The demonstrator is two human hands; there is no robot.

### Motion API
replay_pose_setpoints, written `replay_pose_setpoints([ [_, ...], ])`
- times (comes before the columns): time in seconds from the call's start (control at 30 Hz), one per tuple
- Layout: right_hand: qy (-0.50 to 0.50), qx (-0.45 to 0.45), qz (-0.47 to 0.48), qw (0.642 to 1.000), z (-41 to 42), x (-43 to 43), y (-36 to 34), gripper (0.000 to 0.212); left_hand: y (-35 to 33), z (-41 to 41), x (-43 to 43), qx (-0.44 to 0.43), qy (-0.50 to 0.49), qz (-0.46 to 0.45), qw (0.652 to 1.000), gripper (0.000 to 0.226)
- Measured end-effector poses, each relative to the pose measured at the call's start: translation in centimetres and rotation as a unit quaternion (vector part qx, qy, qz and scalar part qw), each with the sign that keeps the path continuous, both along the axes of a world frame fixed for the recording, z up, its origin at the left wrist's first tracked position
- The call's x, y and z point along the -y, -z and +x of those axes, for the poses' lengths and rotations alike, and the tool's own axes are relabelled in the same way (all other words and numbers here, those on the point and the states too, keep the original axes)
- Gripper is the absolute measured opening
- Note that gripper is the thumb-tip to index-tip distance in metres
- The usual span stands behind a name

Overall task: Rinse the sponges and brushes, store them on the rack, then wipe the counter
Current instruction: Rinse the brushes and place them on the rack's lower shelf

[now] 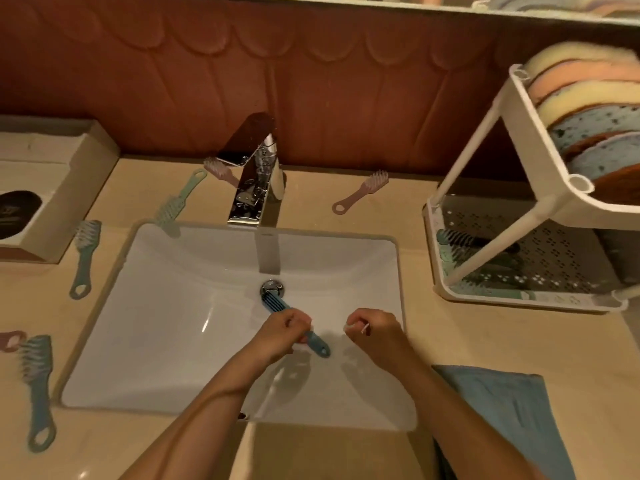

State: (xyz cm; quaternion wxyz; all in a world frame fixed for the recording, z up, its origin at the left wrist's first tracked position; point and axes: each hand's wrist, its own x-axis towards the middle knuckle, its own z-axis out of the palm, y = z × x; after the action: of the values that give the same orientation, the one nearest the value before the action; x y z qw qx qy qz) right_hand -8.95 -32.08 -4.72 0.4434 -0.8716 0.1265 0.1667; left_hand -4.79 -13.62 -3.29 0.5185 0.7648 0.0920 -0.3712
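Observation:
Over the white sink (166,306), my left hand (282,332) grips a blue brush (317,344) by its handle, with the bristle head near the drain (273,287). My right hand (372,332) hovers beside it with curled fingers, holding nothing I can make out. Several brushes lie on the counter: a teal one (84,258), a blue one (38,389), a mint one (176,200) and pink ones (362,194) (220,171). The white rack (540,188) at the right holds several sponges (588,109) on top and a brush (450,244) on its lower tray.
The chrome faucet (258,181) stands behind the sink; no running water is visible. A tissue box (52,188) sits at the far left. A blue cloth (509,410) lies on the counter at the near right. Another pink brush (10,339) is at the left edge.

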Motion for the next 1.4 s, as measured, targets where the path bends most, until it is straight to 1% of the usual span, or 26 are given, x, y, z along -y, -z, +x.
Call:
replay_pose_setpoints([
  [0.1,-0.032,0.006,-0.035,0.999,0.9,-2.4,2.2,0.02,1.2,0.0,-3.2,-0.043,-0.033,0.012,0.998,0.015],
  [0.17,-0.023,-0.008,-0.048,0.999,2.3,-3.5,2.3,0.018,1.7,0.3,-5.3,-0.047,-0.044,0.021,0.998,0.02],
  [0.23,0.0,-0.005,-0.061,0.998,4.1,-4.4,2.0,0.021,2.0,1.0,-7.3,-0.044,-0.06,0.029,0.997,0.02],
  [0.37,0.027,0.09,-0.096,0.991,7.6,-5.6,0.6,0.026,1.8,3.3,-10.8,-0.04,-0.099,0.027,0.994,0.009],
  [0.43,0.03,0.132,-0.125,0.983,9.2,-5.9,0.0,0.03,1.5,4.9,-12.4,-0.03,-0.113,0.026,0.993,0.009],
  [0.5,0.029,0.152,-0.173,0.973,10.8,-5.9,-0.5,0.037,1.2,6.6,-13.8,-0.015,-0.118,0.024,0.993,0.011],
  [0.6,0.04,0.122,-0.231,0.964,12.6,-5.6,-0.7,0.054,0.3,9.0,-15.0,0.011,-0.117,0.024,0.993,0.012],
  [0.67,0.048,0.088,-0.25,0.963,13.8,-5.7,-0.6,0.06,-0.4,10.7,-15.3,0.039,-0.109,0.025,0.993,0.007],
  [0.77,0.045,0.058,-0.264,0.962,14.6,-5.8,-0.5,0.06,-1.2,13.2,-14.9,0.092,-0.082,0.035,0.992,0.011],
  [0.83,0.041,0.045,-0.27,0.961,14.8,-5.7,-0.3,0.059,-1.2,14.7,-14.2,0.133,-0.051,0.045,0.989,0.004],
  [0.87,0.04,0.041,-0.27,0.961,14.8,-5.6,-0.2,0.059,-1.1,15.4,-13.7,0.159,-0.031,0.056,0.985,0.006],
  [0.97,0.045,0.048,-0.264,0.962,14.9,-5.8,-0.1,0.057,-0.6,18.0,-12.4,0.237,0.065,0.111,0.963,0.038],
  [1.0,0.046,0.053,-0.262,0.963,14.9,-5.8,0.0,0.057,-0.5,18.6,-12.0,0.252,0.1,0.137,0.953,0.047],
  [1.07,0.051,0.059,-0.254,0.964,14.8,-5.6,0.3,0.057,-0.6,19.7,-11.2,0.264,0.165,0.195,0.93,0.06],
  [1.13,0.051,0.062,-0.248,0.965,14.6,-5.4,0.6,0.057,-0.9,20.3,-10.3,0.268,0.224,0.271,0.897,0.064],
  [1.23,0.051,0.072,-0.215,0.973,14.3,-5.4,0.6,0.054,-1.3,20.3,-9.1,0.268,0.274,0.36,0.85,0.057],
  [1.33,0.078,0.098,-0.157,0.98,13.9,-5.7,0.3,0.048,-1.2,19.4,-9.1,0.286,0.284,0.397,0.825,0.056],
  [1.4,0.124,0.114,-0.104,0.98,13.6,-6.1,0.2,0.042,-0.9,18.6,-9.7,0.316,0.267,0.393,0.821,0.059],
])
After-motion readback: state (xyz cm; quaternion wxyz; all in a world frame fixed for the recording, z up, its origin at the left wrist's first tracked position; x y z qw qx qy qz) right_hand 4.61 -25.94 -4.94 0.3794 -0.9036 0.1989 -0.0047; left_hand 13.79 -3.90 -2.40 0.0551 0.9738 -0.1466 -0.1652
